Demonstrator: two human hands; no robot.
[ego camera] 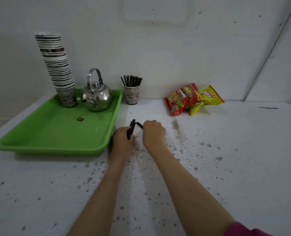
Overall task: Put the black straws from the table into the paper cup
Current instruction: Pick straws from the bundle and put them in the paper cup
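A printed paper cup (132,95) stands near the wall at the table's back, with several black straws (131,80) upright in it. My left hand (123,137) grips a small bundle of black straws (132,126), their ends sticking up past my fingers. Just to the right, my right hand (154,132) is curled knuckles-up over other black straws (140,125) that poke out to its left on the table. Whether its fingers pinch them is hidden by the back of the hand. Both hands are in front of the cup.
A green tray (56,133) lies left of my hands, holding a steel kettle (97,97) and a tall stack of paper cups (56,65). Two snack bags (190,97) lie at the back right. The white speckled table (226,159) stretches right and toward me.
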